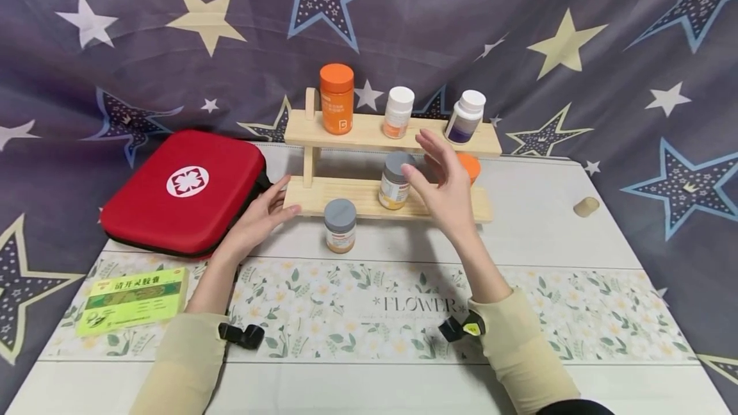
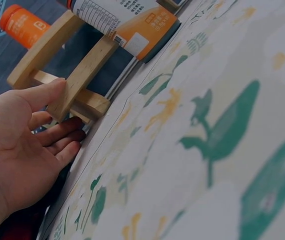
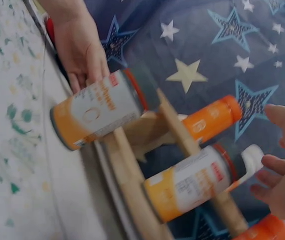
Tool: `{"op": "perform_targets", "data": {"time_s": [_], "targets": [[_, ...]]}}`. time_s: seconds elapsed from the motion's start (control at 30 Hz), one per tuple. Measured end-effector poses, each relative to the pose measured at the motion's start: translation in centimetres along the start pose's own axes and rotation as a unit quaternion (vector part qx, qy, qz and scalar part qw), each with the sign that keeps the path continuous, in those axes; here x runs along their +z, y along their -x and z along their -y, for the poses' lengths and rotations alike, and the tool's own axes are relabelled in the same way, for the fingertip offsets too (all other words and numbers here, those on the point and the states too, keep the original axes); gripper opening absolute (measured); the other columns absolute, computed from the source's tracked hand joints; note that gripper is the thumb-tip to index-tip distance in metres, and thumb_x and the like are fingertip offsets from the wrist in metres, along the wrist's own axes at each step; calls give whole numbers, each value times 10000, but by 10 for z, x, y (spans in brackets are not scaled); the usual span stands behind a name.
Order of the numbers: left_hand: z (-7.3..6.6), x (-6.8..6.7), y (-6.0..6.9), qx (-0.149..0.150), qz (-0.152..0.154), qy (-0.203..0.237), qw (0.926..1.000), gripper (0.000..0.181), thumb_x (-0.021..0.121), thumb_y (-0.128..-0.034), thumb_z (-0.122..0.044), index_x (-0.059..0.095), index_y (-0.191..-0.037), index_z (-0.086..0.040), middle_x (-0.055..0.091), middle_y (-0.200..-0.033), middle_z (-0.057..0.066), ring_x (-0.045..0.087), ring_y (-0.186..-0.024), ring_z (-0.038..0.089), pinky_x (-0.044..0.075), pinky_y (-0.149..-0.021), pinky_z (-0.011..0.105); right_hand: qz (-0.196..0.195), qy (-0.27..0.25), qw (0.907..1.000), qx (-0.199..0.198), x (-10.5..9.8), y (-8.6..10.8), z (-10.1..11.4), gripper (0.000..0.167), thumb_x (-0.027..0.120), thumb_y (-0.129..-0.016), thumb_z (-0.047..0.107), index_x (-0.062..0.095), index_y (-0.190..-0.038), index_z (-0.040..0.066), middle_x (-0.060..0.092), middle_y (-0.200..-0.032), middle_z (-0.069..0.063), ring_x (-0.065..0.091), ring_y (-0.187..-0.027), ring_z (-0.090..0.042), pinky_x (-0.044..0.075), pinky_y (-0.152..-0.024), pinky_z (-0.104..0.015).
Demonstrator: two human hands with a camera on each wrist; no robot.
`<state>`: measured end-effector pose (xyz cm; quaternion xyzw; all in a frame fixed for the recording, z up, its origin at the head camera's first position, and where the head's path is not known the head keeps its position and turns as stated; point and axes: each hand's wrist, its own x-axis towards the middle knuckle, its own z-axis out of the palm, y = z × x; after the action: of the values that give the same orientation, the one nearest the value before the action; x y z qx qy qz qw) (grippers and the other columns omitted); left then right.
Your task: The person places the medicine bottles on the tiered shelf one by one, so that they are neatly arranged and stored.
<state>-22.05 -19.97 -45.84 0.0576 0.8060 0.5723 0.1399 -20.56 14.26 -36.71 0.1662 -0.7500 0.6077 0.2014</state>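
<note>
A two-tier wooden shelf (image 1: 357,200) stands on the table. My left hand (image 1: 257,219) holds the left end of its lower board, thumb (image 2: 47,95) against the board and the other fingers beneath and behind it. My right hand (image 1: 448,187) is beside a grey-lidded bottle (image 1: 394,184) on the lower board. In the right wrist view the fingers (image 3: 277,165) stand spread and apart from that bottle's lid (image 3: 235,160). Another grey-lidded bottle (image 1: 340,228) stands on the table before the shelf. Partly hidden behind my right hand is an orange-lidded bottle (image 1: 471,165).
On the upper board stand an orange bottle (image 1: 337,100), a white bottle with an orange label (image 1: 398,114) and a white-and-purple bottle (image 1: 466,118). A red first-aid case (image 1: 155,203) and a green medicine box (image 1: 132,300) lie left. A small beige cylinder (image 1: 586,207) lies far right.
</note>
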Motion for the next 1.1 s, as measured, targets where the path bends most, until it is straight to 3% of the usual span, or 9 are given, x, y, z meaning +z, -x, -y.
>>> {"op": "perform_targets", "data": {"time_s": [0.2,0.37,0.5,0.7,0.97,1.1], "targets": [[0,-2,-1,58,14,-2,10000,887,674,-1008,-336,105,-1675,-206,356,-1642,171,327,-1556,303,271,-1287,489,-83,-217,9966,-796,7,2,24,430,718,-935,1,619,-1352,-17,665,-1360,-166,624,-1296,-170,482,-1154,-352],[0,-2,-2,69,-7,-2,10000,890,678,-1004,-343,108,-1675,-211,358,-1641,168,332,-1554,302,279,-1283,492,209,-463,9934,-1024,24,9,32,410,710,-919,-38,616,-1316,-80,672,-1309,-239,658,-1244,-240,526,-1109,-370],[1,-2,-2,62,-2,-36,10000,895,677,-1003,-362,106,-1675,-215,358,-1642,167,332,-1554,303,280,-1282,494,591,-577,9935,-787,40,18,24,442,717,-914,-25,610,-1343,-48,679,-1305,-223,659,-1237,-292,533,-1099,-360],[2,-1,-1,111,50,27,9999,880,667,-1013,-333,103,-1675,-200,358,-1640,171,335,-1552,310,285,-1278,497,1267,-649,9894,-271,59,27,8,484,719,-934,12,586,-1399,31,679,-1321,-181,643,-1268,-270,525,-1111,-360],[2,0,-1,111,30,61,9999,877,674,-1008,-326,118,-1674,-200,364,-1638,165,340,-1551,298,278,-1283,488,1784,-505,9821,336,67,33,-4,527,731,-952,112,567,-1450,164,666,-1364,-115,620,-1300,-205,512,-1126,-392],[1,-1,0,91,-5,33,10000,878,675,-1008,-330,118,-1674,-202,367,-1635,166,340,-1551,295,276,-1285,485,2105,-342,9748,654,70,34,-9,573,749,-949,157,537,-1480,203,641,-1381,-139,613,-1314,-272,526,-1108,-414]]}}
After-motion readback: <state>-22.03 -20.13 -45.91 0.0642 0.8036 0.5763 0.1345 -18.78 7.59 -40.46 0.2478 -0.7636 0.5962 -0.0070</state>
